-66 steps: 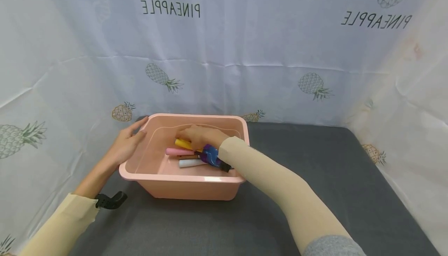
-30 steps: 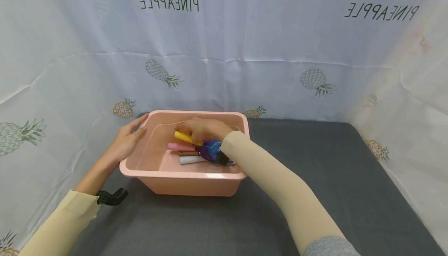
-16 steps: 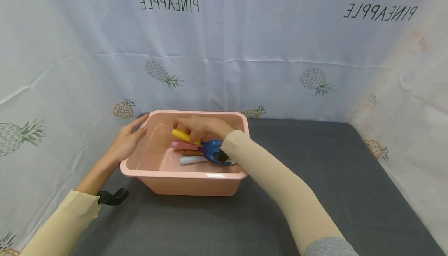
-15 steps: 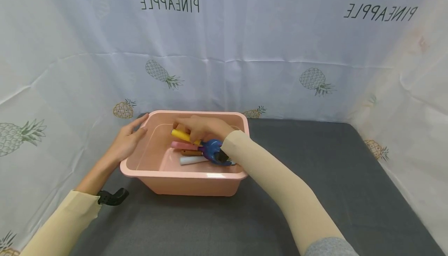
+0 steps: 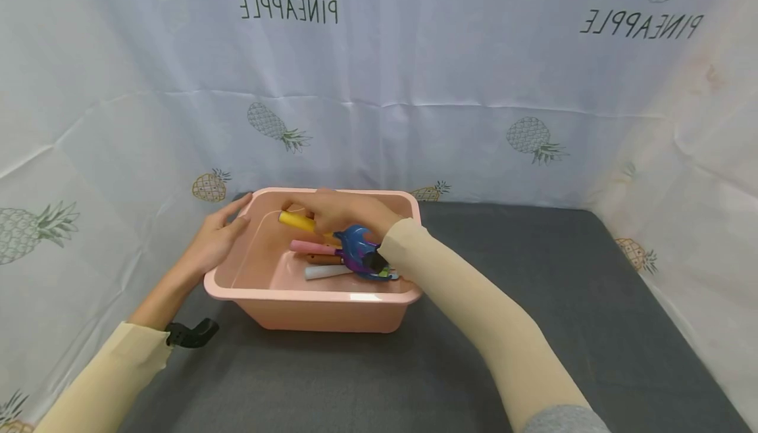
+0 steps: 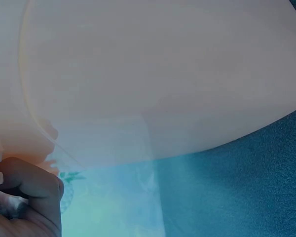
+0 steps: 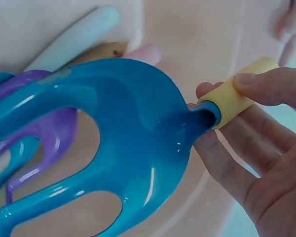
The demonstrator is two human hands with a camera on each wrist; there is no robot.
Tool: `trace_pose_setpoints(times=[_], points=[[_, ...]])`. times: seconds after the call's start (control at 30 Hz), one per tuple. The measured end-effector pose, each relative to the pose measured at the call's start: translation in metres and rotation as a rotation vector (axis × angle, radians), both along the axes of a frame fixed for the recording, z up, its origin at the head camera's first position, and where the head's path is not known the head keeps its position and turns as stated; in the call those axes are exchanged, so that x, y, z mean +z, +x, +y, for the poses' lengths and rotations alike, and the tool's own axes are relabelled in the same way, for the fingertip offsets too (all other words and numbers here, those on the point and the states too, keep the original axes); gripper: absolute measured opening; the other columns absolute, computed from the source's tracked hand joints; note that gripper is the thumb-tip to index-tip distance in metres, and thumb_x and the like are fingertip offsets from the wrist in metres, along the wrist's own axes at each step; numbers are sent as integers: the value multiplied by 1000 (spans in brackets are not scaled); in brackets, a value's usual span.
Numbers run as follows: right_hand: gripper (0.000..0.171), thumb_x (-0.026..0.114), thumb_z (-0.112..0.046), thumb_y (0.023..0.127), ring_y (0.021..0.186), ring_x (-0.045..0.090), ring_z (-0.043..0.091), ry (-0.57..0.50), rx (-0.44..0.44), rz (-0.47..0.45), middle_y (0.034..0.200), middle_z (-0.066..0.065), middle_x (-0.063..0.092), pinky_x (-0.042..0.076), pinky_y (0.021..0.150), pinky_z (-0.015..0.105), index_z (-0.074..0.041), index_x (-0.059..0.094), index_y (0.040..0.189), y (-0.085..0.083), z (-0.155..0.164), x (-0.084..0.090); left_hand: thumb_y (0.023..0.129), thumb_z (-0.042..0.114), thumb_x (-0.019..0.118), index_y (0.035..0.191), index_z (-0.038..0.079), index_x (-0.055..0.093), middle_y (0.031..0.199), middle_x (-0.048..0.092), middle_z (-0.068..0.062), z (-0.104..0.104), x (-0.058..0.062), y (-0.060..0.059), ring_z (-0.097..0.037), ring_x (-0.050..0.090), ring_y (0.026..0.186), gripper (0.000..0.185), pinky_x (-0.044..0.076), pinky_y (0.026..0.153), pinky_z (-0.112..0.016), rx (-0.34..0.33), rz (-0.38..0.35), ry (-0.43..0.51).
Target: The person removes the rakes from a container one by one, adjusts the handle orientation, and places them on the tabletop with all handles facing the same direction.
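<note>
A pink plastic tub [image 5: 320, 296] stands on the dark cloth. My left hand [image 5: 214, 242] grips its left rim, thumb inside. Curled fingers of that hand [image 6: 32, 190] show at the lower left of the left wrist view. Inside the tub, my right hand [image 5: 343, 210] holds a garden hand fork by its yellow handle [image 5: 296, 221]. Seen from the right wrist, the thumb lies on top of the handle, and the fork's blue head [image 7: 138, 113] spreads its prongs leftward. Beneath are a purple-headed tool [image 7: 59, 131] and pink [image 5: 310, 247], brown [image 5: 324, 260] and white handles [image 5: 326, 272].
Dark grey cloth [image 5: 533, 275] covers the table around the tub. White curtains [image 5: 414, 58] printed with pineapples hang behind and at both sides. A black strap [image 5: 191, 334] sits at the left wrist.
My right hand has moved up and left with the yellow-handled fork, whose blue head lifts off the other tools. The left hand has kept its grip on the rim.
</note>
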State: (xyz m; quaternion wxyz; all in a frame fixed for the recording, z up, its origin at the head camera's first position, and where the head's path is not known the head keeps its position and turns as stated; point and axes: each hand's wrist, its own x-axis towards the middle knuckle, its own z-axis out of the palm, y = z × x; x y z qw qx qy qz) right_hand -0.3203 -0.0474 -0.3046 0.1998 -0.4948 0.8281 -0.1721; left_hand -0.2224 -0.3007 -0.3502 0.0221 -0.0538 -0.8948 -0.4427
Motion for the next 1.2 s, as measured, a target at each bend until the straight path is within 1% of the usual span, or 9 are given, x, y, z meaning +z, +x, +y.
trace_pose_setpoints(times=[0.13,0.3,0.43,0.5,0.6,0.7,0.83,1.13,1.2], points=[[70,56,9,91,104,61,19,-10,7,37,128,5,61,56,79,21,-24,42,151,5,5,16,113,30,40,166,15,23,51,41,7,-1,-1,-1,-8,58,52,58,54,60,-24,-2,-5,16],[69,53,7,93,116,62,23,-21,12,77,136,7,62,57,87,27,-26,41,152,15,18,40,113,29,40,166,14,23,62,60,3,-3,-1,0,-7,66,63,58,57,64,-24,-3,-6,32],[68,51,5,95,121,63,24,-20,15,138,139,8,63,57,84,27,-28,40,153,24,32,57,113,29,39,166,13,24,93,74,-23,-3,-1,1,-4,70,74,58,58,67,-23,1,5,36],[68,49,5,95,123,62,25,-23,19,169,141,8,63,56,82,27,-28,40,153,29,40,64,113,29,39,166,13,23,119,68,-35,-3,-1,2,-1,70,80,58,59,69,-22,-3,7,42],[67,48,6,94,117,63,22,-34,26,211,141,6,63,54,76,26,-28,41,152,35,53,71,113,29,39,166,13,23,137,57,-39,-2,-2,3,1,70,85,58,59,71,-22,-10,6,50],[66,47,6,94,93,59,21,-41,19,223,133,3,65,47,69,26,-27,43,151,41,69,76,113,30,38,166,14,22,140,55,-39,-2,-3,5,1,70,84,57,59,70,-23,-14,6,43],[65,47,6,93,86,56,21,-38,-1,251,127,1,67,48,72,27,-27,45,149,44,91,79,113,29,38,166,14,22,148,49,-37,-2,-3,6,5,68,87,57,59,71,-21,-17,3,39],[63,50,2,96,83,57,19,-8,-67,286,112,2,67,52,74,29,-29,46,151,47,132,82,113,30,38,167,14,20,138,56,-39,-2,-2,7,-2,71,84,58,59,70,-24,-24,-4,51],[59,53,-3,99,96,63,19,-14,-81,284,122,1,68,56,83,32,-29,46,151,48,140,82,113,29,37,167,14,20,140,55,-39,-2,-2,6,0,70,84,58,59,70,-23,-24,0,45]])
